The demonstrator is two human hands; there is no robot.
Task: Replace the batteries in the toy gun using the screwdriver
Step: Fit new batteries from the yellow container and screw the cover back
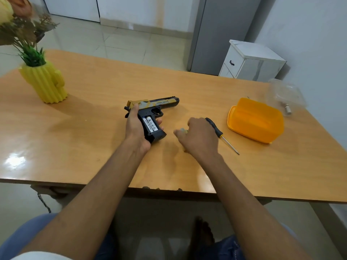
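Battery change part-way done: the toy gun point(150, 109) lies on its side on the table point(93, 128) with the grip compartment uncovered and two batteries point(150, 125) seated in it; whether these are old or new cannot be told, and the cover remains to be refitted and screwed down. The left hand point(135, 126) grips the gun's handle. The right hand point(197, 137), just beside it, has curled fingers, its contents blurred, with the screwdriver point(221, 135) lying beside it.

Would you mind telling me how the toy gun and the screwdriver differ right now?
The toy gun is gripped by the left hand; the screwdriver lies untouched on the table. The gun is bulky, black and gold; the screwdriver is slim, with a black handle and a bare metal shaft. Both rest on the table.
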